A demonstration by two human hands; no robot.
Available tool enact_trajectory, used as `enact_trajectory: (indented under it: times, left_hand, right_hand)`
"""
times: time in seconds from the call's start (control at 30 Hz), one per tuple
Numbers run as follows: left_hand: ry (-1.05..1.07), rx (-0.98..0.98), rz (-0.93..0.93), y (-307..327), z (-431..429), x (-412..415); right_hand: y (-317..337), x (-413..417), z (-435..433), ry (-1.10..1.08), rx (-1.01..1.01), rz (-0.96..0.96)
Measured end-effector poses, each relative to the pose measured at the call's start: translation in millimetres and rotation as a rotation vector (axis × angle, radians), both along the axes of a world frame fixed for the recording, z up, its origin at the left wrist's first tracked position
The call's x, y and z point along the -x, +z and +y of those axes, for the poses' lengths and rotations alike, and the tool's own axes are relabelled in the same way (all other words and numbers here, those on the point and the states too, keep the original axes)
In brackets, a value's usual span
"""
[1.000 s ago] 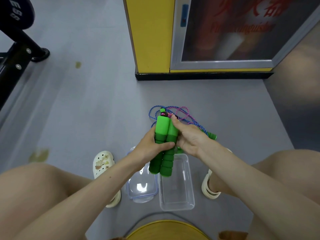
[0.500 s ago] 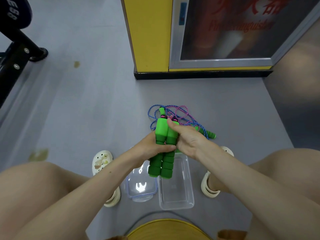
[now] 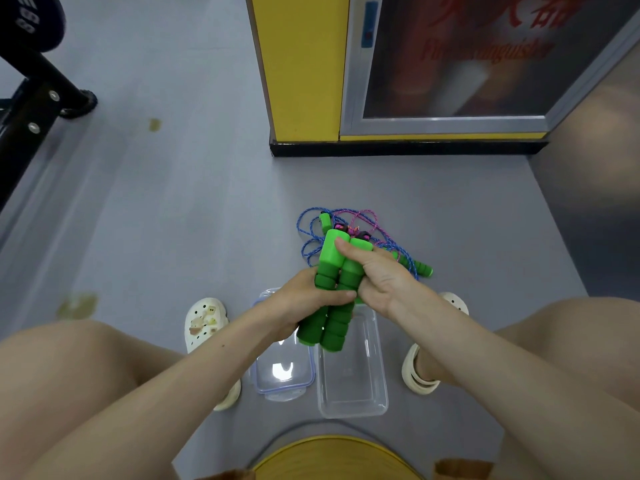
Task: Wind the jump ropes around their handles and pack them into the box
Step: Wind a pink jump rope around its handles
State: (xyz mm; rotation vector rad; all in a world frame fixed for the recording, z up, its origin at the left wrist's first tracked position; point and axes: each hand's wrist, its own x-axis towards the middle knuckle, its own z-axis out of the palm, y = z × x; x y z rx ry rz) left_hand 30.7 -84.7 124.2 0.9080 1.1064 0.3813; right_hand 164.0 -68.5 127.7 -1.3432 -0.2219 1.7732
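I hold two green foam jump rope handles (image 3: 332, 299) side by side, upright above the floor. My left hand (image 3: 304, 299) grips them round the middle. My right hand (image 3: 377, 275) grips them from the right, its thumb lying across their tops. A pink rope runs out from the handle tops. Behind them on the floor lies a tangle of blue and pink rope (image 3: 311, 237) with another green handle (image 3: 420, 268) of a second jump rope. A clear plastic box (image 3: 353, 386) stands open on the floor below my hands.
The box's clear lid (image 3: 282, 375) with a blue rim lies left of the box. My feet in white clogs (image 3: 204, 323) flank both. A yellow cabinet (image 3: 301, 64) with a glass door stands ahead. Black gym equipment (image 3: 31, 81) is at far left.
The handles and both hands have shifted slightly down and tilted a little to the right. My grip on them is the same.
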Motion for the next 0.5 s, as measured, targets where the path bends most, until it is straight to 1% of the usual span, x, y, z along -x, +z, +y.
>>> enact_trajectory:
  times: [0.1, 0.17, 0.27, 0.3, 0.4, 0.5]
  left_hand:
    - [0.026, 0.075, -0.053, 3.1, 2.7, 4.2]
    - [0.002, 0.095, -0.075, 5.7, 4.8, 8.4]
    - [-0.056, 0.096, -0.085, 7.8, 4.5, 14.0]
    - [-0.066, 0.099, -0.095, 8.5, 3.9, 15.6]
    - [-0.081, 0.11, -0.14, 12.4, 5.2, 21.5]
    - [-0.094, 0.14, -0.169, 15.1, 9.4, 29.1]
  right_hand:
    - [-3.4, -0.6, 2.6, -0.012, -0.016, 0.006]
    - [-1.7, -3.3, 6.7, -0.056, -0.01, 0.063]
    - [-0.9, -16.6, 15.6, -0.181, 0.052, 0.191]
    - [1.0, -20.1, 16.9, -0.179, 0.057, 0.232]
    - [3.6, -25.7, 21.5, -0.137, -0.016, 0.291]
    - [9.4, -28.4, 26.7, -0.161, -0.146, 0.287]
